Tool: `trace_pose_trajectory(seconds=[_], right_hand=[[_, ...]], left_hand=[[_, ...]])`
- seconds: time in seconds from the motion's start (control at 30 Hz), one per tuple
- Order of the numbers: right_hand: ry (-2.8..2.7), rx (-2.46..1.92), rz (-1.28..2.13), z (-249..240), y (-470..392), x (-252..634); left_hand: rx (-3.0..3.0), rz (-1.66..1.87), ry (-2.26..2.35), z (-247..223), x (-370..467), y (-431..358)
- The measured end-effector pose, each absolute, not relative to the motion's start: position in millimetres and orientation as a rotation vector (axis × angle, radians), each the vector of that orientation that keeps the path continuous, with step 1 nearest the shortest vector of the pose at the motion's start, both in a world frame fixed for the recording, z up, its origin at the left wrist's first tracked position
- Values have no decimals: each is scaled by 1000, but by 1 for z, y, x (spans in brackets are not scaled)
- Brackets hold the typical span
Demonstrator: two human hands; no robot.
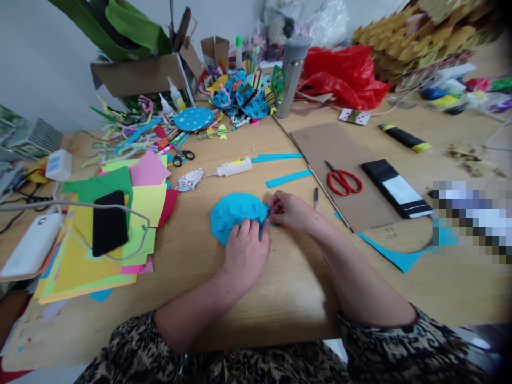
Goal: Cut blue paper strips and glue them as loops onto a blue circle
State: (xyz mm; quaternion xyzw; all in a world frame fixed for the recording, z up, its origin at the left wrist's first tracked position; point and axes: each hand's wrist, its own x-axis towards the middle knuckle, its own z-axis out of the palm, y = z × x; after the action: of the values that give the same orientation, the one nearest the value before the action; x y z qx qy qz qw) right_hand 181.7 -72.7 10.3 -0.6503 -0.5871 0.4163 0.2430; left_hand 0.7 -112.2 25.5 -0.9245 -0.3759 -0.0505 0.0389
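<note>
A round blue paper disc (230, 210) with small raised blue tabs lies on the wooden table. Across its lower right part rests my left hand (247, 253), fingers bent and close together, pressing the paper. My right hand (290, 212) pinches a small blue paper piece at the disc's right edge, its fingertips near my left thumb. A white glue bottle (236, 167) lies behind the disc. Blue paper strips (288, 178) are beside the bottle, behind my right hand.
Red-handled scissors (344, 180) lie on brown cardboard (372, 205) at the right, near a black and white case (396, 188). Coloured paper sheets (148, 202) and a black phone (110, 223) are at the left. A steel flask (292, 77) stands at the back.
</note>
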Motion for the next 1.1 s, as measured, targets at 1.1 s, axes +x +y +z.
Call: trace_pose_trajectory(seconds=[1.1], right_hand=[[-1715, -1906, 979, 15, -74, 186]], left_hand=[[-2861, -134, -1178, 21, 2, -111]])
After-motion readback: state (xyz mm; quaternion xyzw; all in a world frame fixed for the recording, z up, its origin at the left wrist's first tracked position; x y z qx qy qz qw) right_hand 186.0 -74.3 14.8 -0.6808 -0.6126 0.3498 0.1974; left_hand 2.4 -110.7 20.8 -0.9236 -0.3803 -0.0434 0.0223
